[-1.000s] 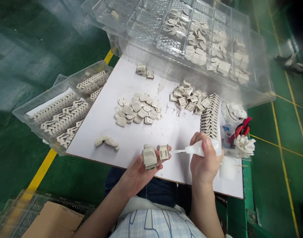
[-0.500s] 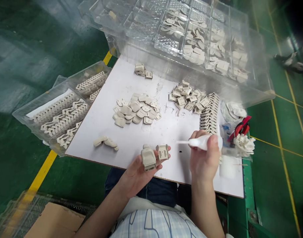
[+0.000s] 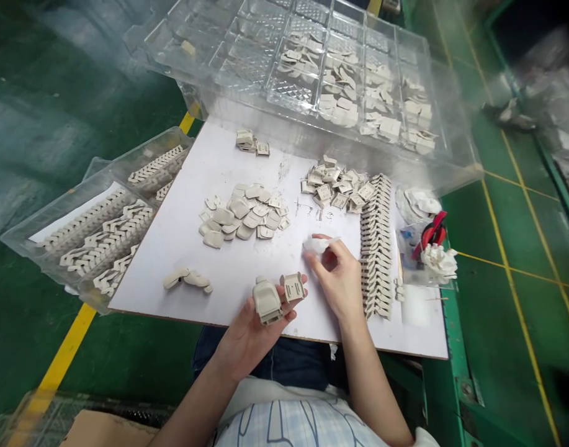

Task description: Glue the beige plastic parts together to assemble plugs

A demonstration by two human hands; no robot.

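Observation:
My left hand (image 3: 247, 338), palm up near the board's front edge, holds a rounded beige part (image 3: 267, 302) by the thumb and a flatter slotted beige part (image 3: 292, 287) at the fingertips. The two parts are apart. My right hand (image 3: 339, 273) pinches a small white bottle (image 3: 318, 244) over the middle of the white board (image 3: 172, 230). Behind the hands lies a pile of rounded beige pieces (image 3: 240, 214). Slotted pieces (image 3: 340, 185) are heaped further right, beside a long stacked row of beige parts (image 3: 376, 248).
A clear compartment tray (image 3: 247, 102) with beige pieces spans the back. Another tray (image 3: 37, 214) of stacked parts stands left. Two joined pieces (image 3: 187, 280) lie at the front left. Red-handled cutters (image 3: 430, 234) and crumpled white material (image 3: 440, 264) are at the right.
My right hand has moved left with the white bottle and turned it, so its thin tip now points right instead of left. My left hand keeps the same two parts. The camera view has shifted slightly.

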